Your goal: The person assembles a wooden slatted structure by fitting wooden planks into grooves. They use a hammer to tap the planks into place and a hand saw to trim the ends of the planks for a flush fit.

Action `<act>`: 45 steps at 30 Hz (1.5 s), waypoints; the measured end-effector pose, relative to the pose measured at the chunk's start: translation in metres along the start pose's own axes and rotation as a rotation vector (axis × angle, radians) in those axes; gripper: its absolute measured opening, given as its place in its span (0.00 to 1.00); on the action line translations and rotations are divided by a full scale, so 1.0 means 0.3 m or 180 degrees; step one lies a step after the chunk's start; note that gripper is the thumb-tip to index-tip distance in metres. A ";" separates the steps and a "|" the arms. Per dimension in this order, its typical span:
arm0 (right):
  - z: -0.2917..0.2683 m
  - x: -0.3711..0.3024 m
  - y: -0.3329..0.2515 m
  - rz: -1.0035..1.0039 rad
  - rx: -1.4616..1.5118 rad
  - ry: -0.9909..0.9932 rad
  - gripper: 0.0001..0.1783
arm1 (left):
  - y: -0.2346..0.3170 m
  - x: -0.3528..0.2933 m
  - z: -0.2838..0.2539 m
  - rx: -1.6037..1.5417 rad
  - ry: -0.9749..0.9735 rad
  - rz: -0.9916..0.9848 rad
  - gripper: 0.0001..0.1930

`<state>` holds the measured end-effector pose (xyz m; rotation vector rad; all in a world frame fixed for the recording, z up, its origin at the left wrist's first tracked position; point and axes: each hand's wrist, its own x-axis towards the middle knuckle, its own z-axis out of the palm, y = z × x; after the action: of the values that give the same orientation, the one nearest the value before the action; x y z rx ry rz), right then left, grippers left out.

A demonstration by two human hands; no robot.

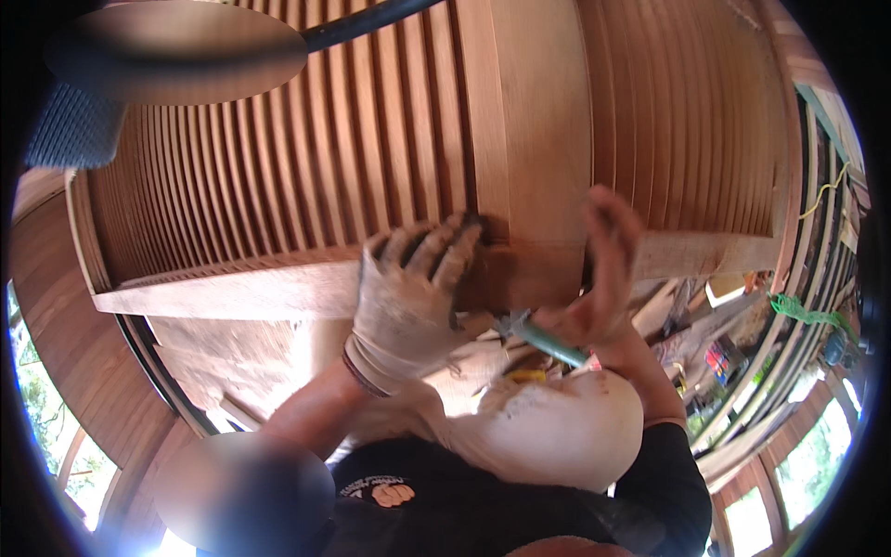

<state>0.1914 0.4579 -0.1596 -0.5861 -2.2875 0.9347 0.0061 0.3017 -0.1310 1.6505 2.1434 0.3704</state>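
Observation:
A large brown wooden louvered panel [543,111] with many parallel slats spans the space before me. My left hand [404,288], in a soiled white glove, curls its fingers over the panel's near edge beside the wide middle stile. My right hand [608,269] is bare and somewhat smeared by motion. Its fingers reach up along the right side of that stile, apart from one another. A green-handled tool [554,345] with a greyish end lies between my hands, close below the right thumb; whether the hand touches it is unclear.
A blue knitted sleeve [79,125] of another person is at the upper left, near a dark bar or hose [371,25]. Wood pieces [664,311] and a green cord [806,311] lie at right. Curved plank walls [83,371] stand at left.

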 end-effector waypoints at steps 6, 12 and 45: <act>0.029 -0.020 -0.011 -0.0275 -0.0448 -0.0001 0.26 | 0.000 -0.014 -0.001 -0.0010 0.0094 0.0087 0.49; 0.097 -0.037 -0.051 -0.0327 -0.0877 0.0321 0.20 | 0.013 -0.015 0.010 -0.0031 0.0155 0.0145 0.50; 0.118 -0.054 -0.076 -0.0633 -0.1143 0.0739 0.16 | -0.335 -0.281 -0.068 0.1209 0.1388 -0.0590 0.17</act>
<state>0.1757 0.4168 -0.1691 -0.5682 -2.2610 0.3423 -0.0712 0.1947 -0.1446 1.6575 2.8134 0.3004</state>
